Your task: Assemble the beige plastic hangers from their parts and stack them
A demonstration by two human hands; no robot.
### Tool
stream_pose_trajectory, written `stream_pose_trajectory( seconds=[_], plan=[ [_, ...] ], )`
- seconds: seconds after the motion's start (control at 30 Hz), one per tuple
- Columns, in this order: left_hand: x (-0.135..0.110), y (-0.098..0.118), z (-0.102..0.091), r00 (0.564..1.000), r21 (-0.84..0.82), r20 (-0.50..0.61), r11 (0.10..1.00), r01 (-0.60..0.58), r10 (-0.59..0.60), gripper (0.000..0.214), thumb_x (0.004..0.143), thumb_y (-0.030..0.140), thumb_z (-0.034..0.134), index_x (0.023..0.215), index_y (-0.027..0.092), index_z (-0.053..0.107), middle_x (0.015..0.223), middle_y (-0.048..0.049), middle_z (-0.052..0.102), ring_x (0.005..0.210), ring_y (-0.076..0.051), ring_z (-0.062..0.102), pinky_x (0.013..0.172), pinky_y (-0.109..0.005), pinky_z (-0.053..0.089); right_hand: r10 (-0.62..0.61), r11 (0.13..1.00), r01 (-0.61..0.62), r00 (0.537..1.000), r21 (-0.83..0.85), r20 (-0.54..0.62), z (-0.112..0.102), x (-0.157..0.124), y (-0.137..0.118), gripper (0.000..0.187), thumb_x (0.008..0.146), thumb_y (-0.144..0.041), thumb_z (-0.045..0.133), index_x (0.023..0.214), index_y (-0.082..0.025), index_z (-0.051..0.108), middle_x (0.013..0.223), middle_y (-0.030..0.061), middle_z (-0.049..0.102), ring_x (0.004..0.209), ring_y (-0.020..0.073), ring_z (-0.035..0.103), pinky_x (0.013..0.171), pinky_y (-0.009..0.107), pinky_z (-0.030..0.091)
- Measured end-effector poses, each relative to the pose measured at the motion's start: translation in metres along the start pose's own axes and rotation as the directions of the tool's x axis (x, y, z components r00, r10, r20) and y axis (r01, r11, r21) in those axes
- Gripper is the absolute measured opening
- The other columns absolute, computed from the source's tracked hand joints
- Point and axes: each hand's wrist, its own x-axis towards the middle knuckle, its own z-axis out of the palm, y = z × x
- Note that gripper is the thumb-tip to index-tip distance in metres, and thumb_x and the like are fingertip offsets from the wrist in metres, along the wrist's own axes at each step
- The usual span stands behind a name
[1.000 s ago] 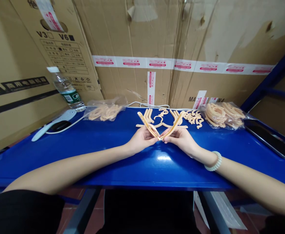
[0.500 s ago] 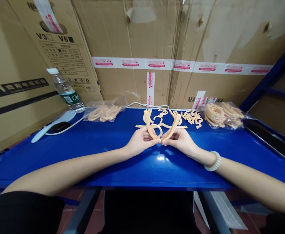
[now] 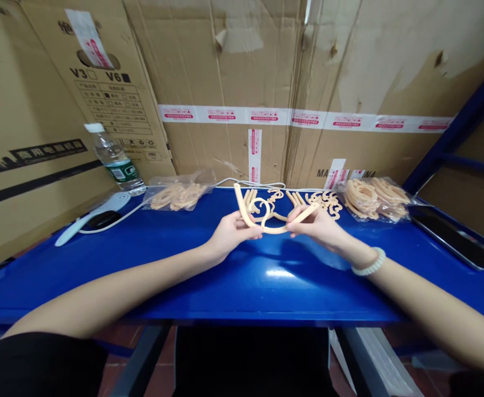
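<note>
Between my two hands is a beige plastic folding clothes hanger (image 3: 275,230), held above the blue table. My left hand (image 3: 231,234) is closed round its left arm, which slants up and away. My right hand (image 3: 314,226) pinches the right arm, which points up to the right. A curved middle part of the hanger rises between the hands. Just behind lie straight hanger arms (image 3: 250,199) in a small group, more arms (image 3: 295,198) on the right and a pile of small S-shaped hooks (image 3: 328,204). The hands partly cover the parts behind them.
Clear bags of beige parts lie at the back left (image 3: 178,196) and back right (image 3: 374,197). A water bottle (image 3: 118,165), a pale hairbrush (image 3: 95,215) and a black mouse-like object (image 3: 105,219) are leftward. A dark phone or tablet (image 3: 461,237) lies right. Cardboard (image 3: 225,149) walls the back.
The hanger's two arms, raised close together before, have spread outward. My hands have moved apart, the right one shifting right and slightly up. The view has tilted slightly.
</note>
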Motion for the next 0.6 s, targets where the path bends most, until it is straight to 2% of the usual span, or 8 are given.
stream_pose_trajectory(
  seconds=[0.13,0.27,0.37,0.43,0.47,0.5,0.53,0.6],
  plan=[
    [0.001,0.012,-0.006,0.992,-0.105,-0.099,0.992,0.069,-0.079,0.038,0.062,0.016,0.092,0.085,0.012,0.062,0.077,-0.0048,0.074,0.07,-0.016,0.073,0.081,-0.033,0.061,-0.11,0.931,0.145,0.987,-0.335,0.121,-0.042,0.008,-0.011,0.033,0.069,-0.044,0.087,0.08,-0.016,0.074,0.078,0.0054,0.074,0.071,0.0191,0.067,0.065,0.031,0.053],
    [0.004,0.021,-0.016,0.972,-0.102,-0.177,0.986,0.136,-0.152,0.032,0.066,0.021,0.088,0.084,0.015,0.062,0.086,-0.0083,0.076,0.079,-0.019,0.074,0.076,-0.031,0.059,-0.123,0.657,0.274,0.958,-0.702,0.259,-0.06,0.01,-0.013,0.017,0.079,-0.033,0.076,0.081,-0.016,0.074,0.079,0.0057,0.073,0.072,0.019,0.065,0.068,0.03,0.048],
    [0.008,0.031,-0.024,0.918,-0.039,-0.376,0.991,0.124,-0.13,0.029,0.067,0.024,0.083,0.082,0.017,0.06,0.09,-0.0064,0.074,0.09,-0.02,0.071,0.075,-0.03,0.057,-0.083,0.507,0.315,0.944,-0.802,0.318,-0.065,0.012,-0.012,0.008,0.079,-0.024,0.073,0.077,-0.015,0.073,0.081,0.0064,0.071,0.074,0.0189,0.064,0.07,0.029,0.046],
    [0.001,0.038,-0.028,0.862,0.068,-0.507,0.997,0.023,0.014,0.027,0.066,0.024,0.079,0.082,0.019,0.058,0.093,-0.0046,0.071,0.096,-0.02,0.069,0.085,-0.034,0.056,-0.022,0.467,0.287,0.949,-0.836,0.313,-0.067,0.013,-0.011,0.006,0.077,-0.02,0.073,0.076,-0.015,0.074,0.08,0.0066,0.071,0.073,0.019,0.064,0.068,0.028,0.045],
    [-0.009,0.039,-0.029,0.833,0.158,-0.537,0.986,-0.058,0.135,0.027,0.066,0.024,0.078,0.083,0.02,0.058,0.098,-0.0044,0.07,0.1,-0.021,0.067,0.092,-0.037,0.054,0.015,0.457,0.258,0.955,-0.851,0.298,-0.069,0.014,-0.011,0.005,0.077,-0.019,0.073,0.077,-0.014,0.074,0.079,0.0062,0.07,0.072,0.0187,0.064,0.067,0.028,0.045],
    [-0.023,0.038,-0.031,0.81,0.281,-0.509,0.946,-0.164,0.291,0.027,0.068,0.026,0.077,0.086,0.021,0.058,0.106,-0.0048,0.07,0.106,-0.022,0.065,0.099,-0.04,0.051,0.054,0.45,0.227,0.958,-0.864,0.28,-0.071,0.014,-0.01,0.004,0.077,-0.018,0.073,0.077,-0.014,0.074,0.077,0.0056,0.07,0.07,0.0184,0.064,0.065,0.027,0.044],
    [-0.042,0.034,-0.033,0.783,0.399,-0.445,0.879,-0.262,0.435,0.026,0.071,0.027,0.076,0.088,0.023,0.058,0.111,-0.0053,0.069,0.112,-0.023,0.063,0.104,-0.042,0.048,0.087,0.445,0.201,0.96,-0.873,0.266,-0.072,0.015,-0.009,0.003,0.077,-0.017,0.074,0.078,-0.015,0.074,0.075,0.0049,0.071,0.068,0.018,0.064,0.064,0.026,0.043],
    [-0.088,0.016,-0.039,0.809,0.546,-0.169,0.737,-0.399,0.563,0.021,0.076,0.028,0.074,0.091,0.026,0.061,0.112,-0.0054,0.069,0.114,-0.026,0.062,0.105,-0.046,0.048,0.131,0.43,0.171,0.96,-0.886,0.249,-0.075,0.016,-0.007,0.001,0.077,-0.016,0.074,0.078,-0.015,0.074,0.074,0.0039,0.071,0.067,0.0173,0.064,0.062,0.026,0.042]
  ],
)
